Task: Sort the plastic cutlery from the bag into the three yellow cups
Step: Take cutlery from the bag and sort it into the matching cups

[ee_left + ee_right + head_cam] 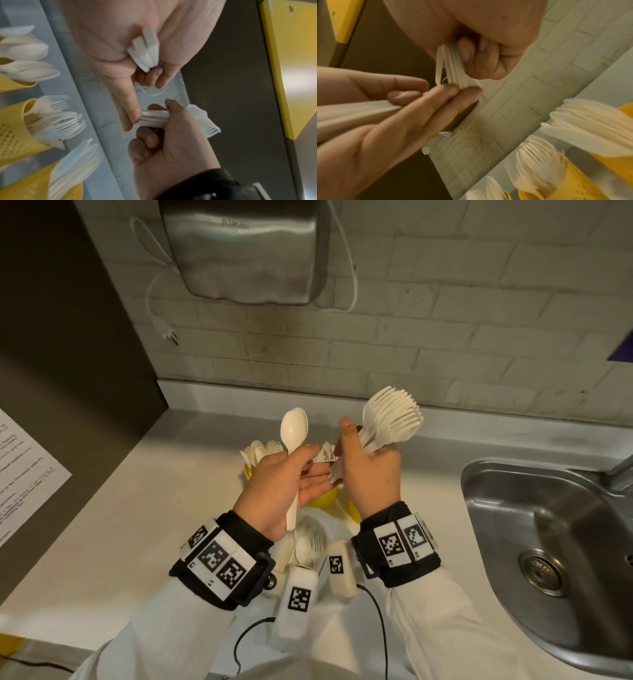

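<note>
Nearest my view, my left hand (274, 491) holds spoons (294, 433) upright in a curled grip, bowls above the fist, handles running down past the palm. To its right, almost touching, my right hand (370, 470) clamps a fanned bundle of forks (394, 419), tines up and tilted away. The three yellow cups (15, 132) sit directly below and just beyond both grips, already holding spoons, forks and knives; I judge the left hand nearer the spoon cup. The bag (310, 537) lies under my wrists on the pale countertop (154, 508), with the steel sink (548, 525) well apart to the right.
</note>
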